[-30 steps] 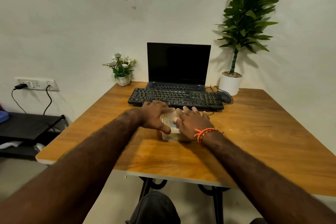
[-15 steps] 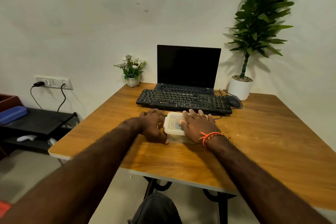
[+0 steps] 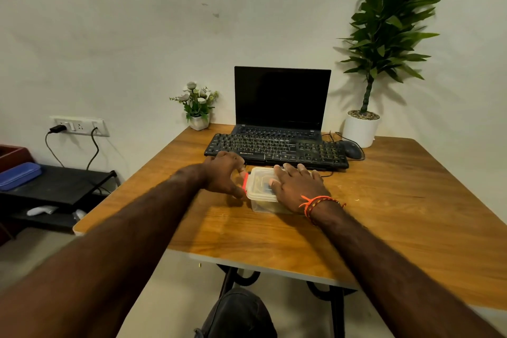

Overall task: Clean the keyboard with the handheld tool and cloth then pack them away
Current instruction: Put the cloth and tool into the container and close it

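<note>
A clear plastic box (image 3: 262, 202) with its lid on stands on the wooden table (image 3: 397, 214), just in front of the black keyboard (image 3: 277, 147). My right hand (image 3: 297, 186) lies flat on the lid with straight fingers, pressing down. My left hand (image 3: 222, 174) is at the box's left side, its curled fingers and thumb around the red latch (image 3: 245, 181). Something yellowish and dark shows dimly through the lid; I cannot tell what it is.
A laptop (image 3: 282, 96) with a dark screen stands behind the keyboard, and a mouse (image 3: 352, 149) lies at its right. A small flower pot (image 3: 199, 111) and a tall potted plant (image 3: 360, 127) stand at the back. A black shelf (image 3: 55, 184) sits low on the left.
My left hand has slid off the lid to the box's left side, and the red latch now shows. My right hand stays flat on the lid.
</note>
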